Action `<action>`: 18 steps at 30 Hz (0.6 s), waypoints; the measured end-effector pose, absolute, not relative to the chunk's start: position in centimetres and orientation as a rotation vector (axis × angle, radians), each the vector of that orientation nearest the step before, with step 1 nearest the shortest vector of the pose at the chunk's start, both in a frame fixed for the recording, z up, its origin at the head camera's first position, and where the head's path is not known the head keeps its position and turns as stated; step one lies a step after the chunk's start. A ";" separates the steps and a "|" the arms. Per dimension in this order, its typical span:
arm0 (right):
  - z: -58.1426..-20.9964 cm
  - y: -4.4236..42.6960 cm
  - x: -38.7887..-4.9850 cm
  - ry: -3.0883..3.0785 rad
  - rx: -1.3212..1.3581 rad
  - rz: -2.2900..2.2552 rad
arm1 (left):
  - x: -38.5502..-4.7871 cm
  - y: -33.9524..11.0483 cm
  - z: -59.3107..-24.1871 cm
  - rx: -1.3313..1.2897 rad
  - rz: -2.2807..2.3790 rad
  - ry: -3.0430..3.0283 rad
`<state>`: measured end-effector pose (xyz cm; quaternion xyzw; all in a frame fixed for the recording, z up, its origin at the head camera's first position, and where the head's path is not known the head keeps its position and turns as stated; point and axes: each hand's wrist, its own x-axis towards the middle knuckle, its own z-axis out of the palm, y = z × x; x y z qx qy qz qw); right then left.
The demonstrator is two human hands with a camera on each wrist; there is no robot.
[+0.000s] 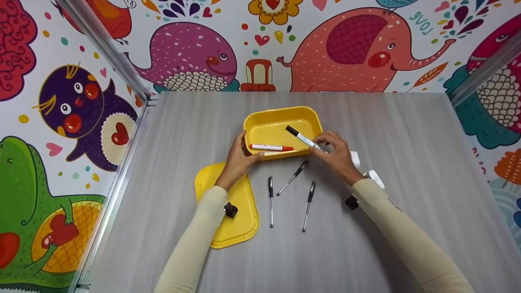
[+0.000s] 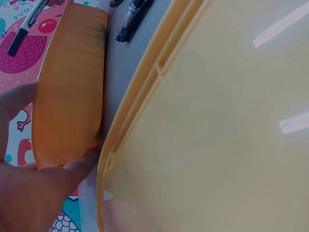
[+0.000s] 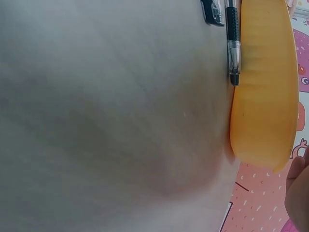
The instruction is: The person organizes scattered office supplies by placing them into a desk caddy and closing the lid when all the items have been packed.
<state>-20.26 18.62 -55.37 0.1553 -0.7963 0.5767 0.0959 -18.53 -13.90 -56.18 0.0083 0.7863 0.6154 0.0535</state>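
A yellow plastic box (image 1: 268,132) stands open-topped at the middle of the table. My left hand (image 1: 238,162) grips its front left corner; the left wrist view shows fingers and thumb on the box wall (image 2: 70,87). Above the box's right side, my right hand (image 1: 336,156) pinches a black-capped marker (image 1: 305,140), its cap pointing up and left over the box. Inside, a red-capped marker (image 1: 270,147) lies along the front wall, with another whitish stick partly hidden beneath it. The right wrist view shows only part of the right hand (image 3: 298,188), beside the box wall.
Three black-capped pens lie in front of the box: a left pen (image 1: 271,201), a middle pen (image 1: 293,178) and a right pen (image 1: 309,205). A yellow lid (image 1: 244,211) lies under the left forearm. White objects (image 1: 375,179) sit by the right wrist. Patterned walls (image 1: 260,49) border the table.
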 end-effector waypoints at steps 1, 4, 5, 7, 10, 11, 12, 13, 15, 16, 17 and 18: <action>-55.3 18.6 -20.3 -2.368 0.465 1.703 | -18.5 -13.9 -56.2 0.027 1.870 2.390; -55.1 18.3 -20.5 -2.398 0.475 1.681 | -18.6 -13.9 -56.2 0.022 1.867 2.393; -55.0 18.2 -20.5 -2.412 0.473 1.671 | -18.6 -13.9 -56.1 0.021 1.865 2.395; -54.9 18.0 -20.7 -2.438 0.465 1.655 | -18.6 -13.9 -56.1 0.018 1.859 2.399; -54.8 17.8 -20.9 -2.457 0.462 1.647 | -18.6 -13.9 -56.1 0.016 1.858 2.401; -54.8 17.6 -21.0 -2.457 0.466 1.651 | -18.6 -13.9 -56.1 0.014 1.854 2.403; -54.8 17.5 -21.1 -2.459 0.467 1.655 | -18.6 -13.9 -56.2 0.013 1.851 2.405; -54.7 17.4 -21.2 -2.461 0.471 1.659 | -18.6 -13.9 -56.2 0.012 1.849 2.405; -54.7 17.2 -21.4 -2.460 0.482 1.666 | -18.6 -13.9 -56.2 0.010 1.844 2.407; -54.7 17.1 -21.5 -2.459 0.489 1.668 | -18.6 -13.9 -56.2 0.009 1.844 2.407; -54.7 17.0 -21.5 -2.457 0.496 1.669 | -18.6 -13.9 -56.2 0.009 1.844 2.407; -54.7 16.9 -21.6 -2.452 0.503 1.672 | -18.6 -13.8 -56.2 0.008 1.845 2.405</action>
